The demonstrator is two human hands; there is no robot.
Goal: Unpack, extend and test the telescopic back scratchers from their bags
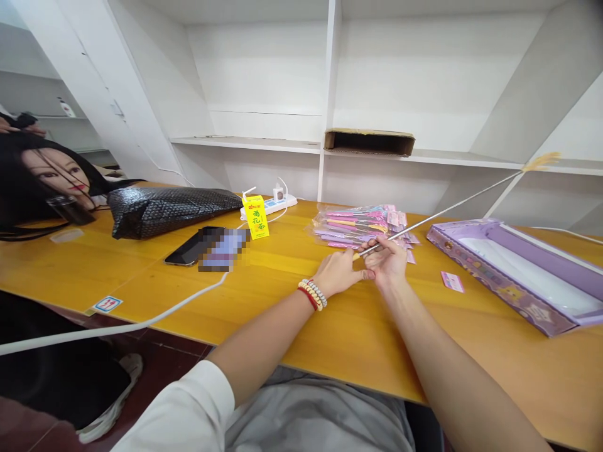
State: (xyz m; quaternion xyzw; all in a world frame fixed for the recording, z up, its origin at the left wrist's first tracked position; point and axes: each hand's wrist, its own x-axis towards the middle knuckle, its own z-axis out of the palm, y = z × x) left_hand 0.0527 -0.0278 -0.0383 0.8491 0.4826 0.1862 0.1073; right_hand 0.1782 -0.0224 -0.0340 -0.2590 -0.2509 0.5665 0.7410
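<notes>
My right hand (389,260) is closed around the near end of a long thin metal rod (452,207). The rod slants up to the right and ends in a pale straw-coloured tuft (541,162). My left hand (336,273), with bead bracelets at the wrist, touches the right hand, its fingers pinched at the rod's near end. Both hands hover just above the yellow wooden table (330,326), right in front of a pile of pink and purple packets in clear wrap (358,226).
An open purple box with a white lining (522,270) lies at the right, a small pink card (452,281) beside it. At the left are a yellow drink carton (255,216), a phone (193,246), a black bag (169,210), a power strip (277,202), a white cable (141,323) and a mannequin head (51,179).
</notes>
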